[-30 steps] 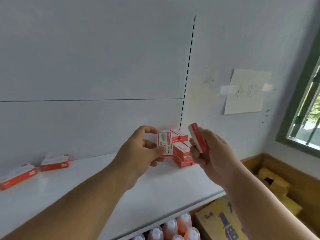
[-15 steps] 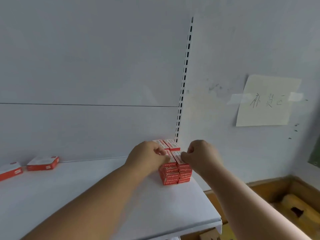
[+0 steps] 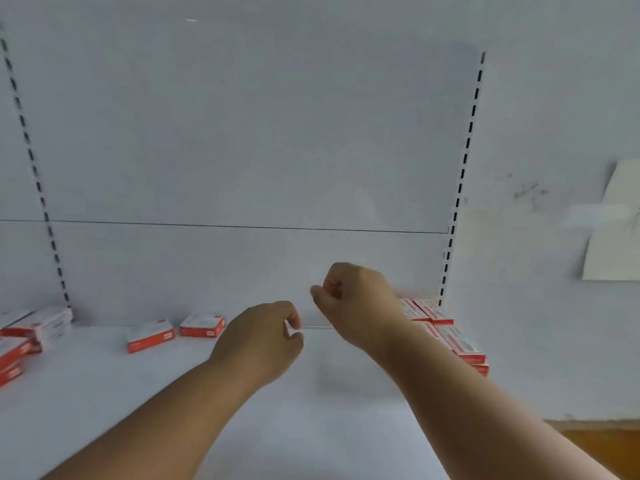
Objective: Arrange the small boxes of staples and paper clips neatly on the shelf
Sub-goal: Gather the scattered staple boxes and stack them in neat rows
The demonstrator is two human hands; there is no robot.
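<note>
A neat stack of small red-and-white boxes (image 3: 450, 336) stands at the right end of the white shelf (image 3: 311, 410), partly hidden by my right forearm. My right hand (image 3: 356, 299) hovers left of that stack, fingers curled in with nothing in them. My left hand (image 3: 266, 337) is lower and further left above the shelf, fingers loosely curled and holding nothing. Two single boxes (image 3: 150, 336) (image 3: 202, 325) lie flat near the back wall left of my hands. A loose pile of boxes (image 3: 24, 336) sits at the far left edge.
Slotted uprights run up the back panel at left (image 3: 34, 174) and right (image 3: 460, 188). A paper note (image 3: 613, 230) is taped to the wall at right. A brown wooden surface (image 3: 602, 441) shows below the shelf's right end.
Both hands set their boxes on the right stack, let go and drew away to the left. The view swung left, so the left pile and left upright came into sight.
</note>
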